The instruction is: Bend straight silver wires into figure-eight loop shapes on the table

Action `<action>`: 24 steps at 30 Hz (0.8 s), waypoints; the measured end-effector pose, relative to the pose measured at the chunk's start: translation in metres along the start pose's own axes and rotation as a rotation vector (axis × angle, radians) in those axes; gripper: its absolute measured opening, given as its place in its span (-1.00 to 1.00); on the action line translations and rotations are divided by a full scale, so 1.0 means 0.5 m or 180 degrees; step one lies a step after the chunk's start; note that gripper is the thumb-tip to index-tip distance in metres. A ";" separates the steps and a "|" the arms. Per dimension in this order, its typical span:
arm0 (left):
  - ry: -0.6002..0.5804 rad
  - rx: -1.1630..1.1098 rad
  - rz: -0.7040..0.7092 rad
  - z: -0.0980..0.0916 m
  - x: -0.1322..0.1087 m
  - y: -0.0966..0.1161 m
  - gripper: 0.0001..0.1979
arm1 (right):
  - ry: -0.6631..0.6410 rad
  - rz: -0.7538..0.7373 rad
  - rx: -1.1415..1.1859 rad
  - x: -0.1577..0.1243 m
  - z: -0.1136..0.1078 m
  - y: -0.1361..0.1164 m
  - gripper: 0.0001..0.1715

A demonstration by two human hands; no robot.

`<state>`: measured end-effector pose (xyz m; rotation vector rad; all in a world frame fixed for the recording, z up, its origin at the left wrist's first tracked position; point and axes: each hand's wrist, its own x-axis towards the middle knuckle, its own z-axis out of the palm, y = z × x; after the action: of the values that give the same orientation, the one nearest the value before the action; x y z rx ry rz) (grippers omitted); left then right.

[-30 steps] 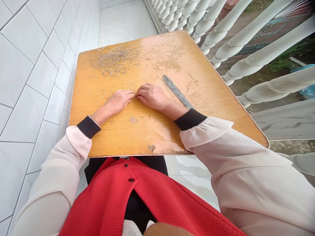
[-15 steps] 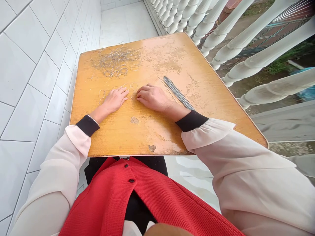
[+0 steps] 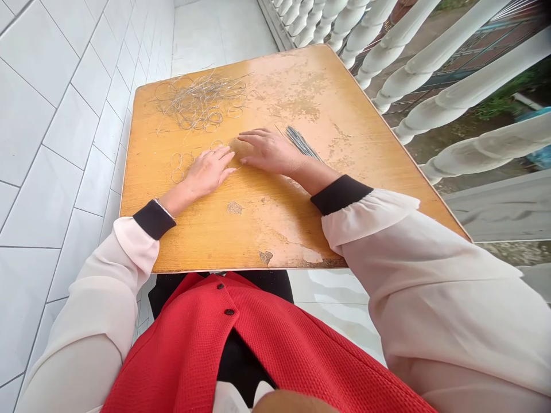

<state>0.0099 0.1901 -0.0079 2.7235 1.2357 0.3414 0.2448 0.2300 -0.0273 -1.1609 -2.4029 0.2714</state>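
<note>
My left hand (image 3: pixel 210 170) lies low over the wooden table (image 3: pixel 241 241), its fingers stretched out and thumb apart, partly covering a bent wire. Looped thin wires (image 3: pixel 177 167) lie on the tabletop just left of it. To its right is my right hand (image 3: pixel 273 152), fingers extended toward the left and apart from the thumb, with nothing plainly held. A thin wire end shows between the two hands; whether either touches it is hard to see. Behind my right wrist lies a bundle of straight grey wires (image 3: pixel 302 142), partly hidden by the forearm.
A tangled pile of bent wires (image 3: pixel 202 103) occupies the table's far left. White tiled wall (image 3: pixel 64 132) runs close along the left side. A white balustrade (image 3: pixel 413 86) stands along the right. The tabletop has worn, peeling patches.
My right hand's fingers have gone from curled down at the table to stretched out. My left hand has shifted slightly right, closer to it. The view has moved a little.
</note>
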 end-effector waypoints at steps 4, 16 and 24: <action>-0.0197 0.0033 -0.0103 0.001 0.010 0.012 -0.53 | -0.0231 -0.0159 -0.0051 0.001 0.015 -0.001 -0.15; 0.0175 -0.0171 -0.0114 0.015 0.008 -0.029 -0.46 | -0.0295 -0.0244 0.0000 0.005 0.031 0.027 0.01; 0.0288 -0.0288 -0.0269 -0.025 -0.036 -0.031 -0.54 | -0.0311 -0.0315 0.0051 0.016 0.011 0.018 -0.11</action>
<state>-0.0161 0.1873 -0.0017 2.5973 1.3191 0.5028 0.2441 0.2422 -0.0327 -1.0401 -2.5294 0.3213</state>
